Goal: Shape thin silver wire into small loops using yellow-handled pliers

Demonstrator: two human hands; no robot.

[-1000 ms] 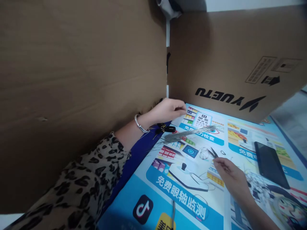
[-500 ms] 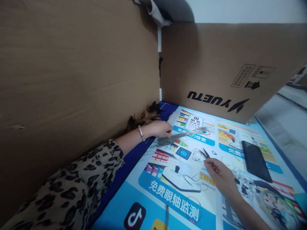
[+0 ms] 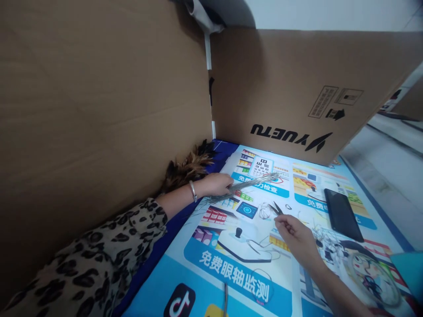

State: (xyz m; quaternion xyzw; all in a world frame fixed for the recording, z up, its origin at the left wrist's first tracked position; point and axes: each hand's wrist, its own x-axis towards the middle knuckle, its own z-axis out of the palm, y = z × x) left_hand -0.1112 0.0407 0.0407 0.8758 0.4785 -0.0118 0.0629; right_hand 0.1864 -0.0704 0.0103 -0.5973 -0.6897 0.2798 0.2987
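Note:
A bundle of thin silvery wires (image 3: 254, 182) lies slantwise across the printed sheet. My left hand (image 3: 218, 184) is closed at the left part of this bundle, fingers pinched on wire; how many strands are between them is hidden. Lower right, my right hand (image 3: 295, 235) grips small dark pliers (image 3: 276, 208), their pointed jaws spread and directed toward the upper left. The handles are covered by my palm. Beside the jaws sits a small tangle of bent wire (image 3: 264, 211), with a small wire loop (image 3: 288, 207) to the right.
Cardboard walls (image 3: 291, 88) rise at the left and back. Brown and black feathers (image 3: 190, 165) lie by the left wall. A black phone (image 3: 343, 215) rests at the right, near a clear round container (image 3: 372, 277) and scattered wire pieces (image 3: 325, 240). The printed sheet (image 3: 185, 264) covers the table.
The whole view has shifted slightly, so things appear a little further left. Both hands keep nearly the same places, with the left still at the wires and the right still holding the pliers.

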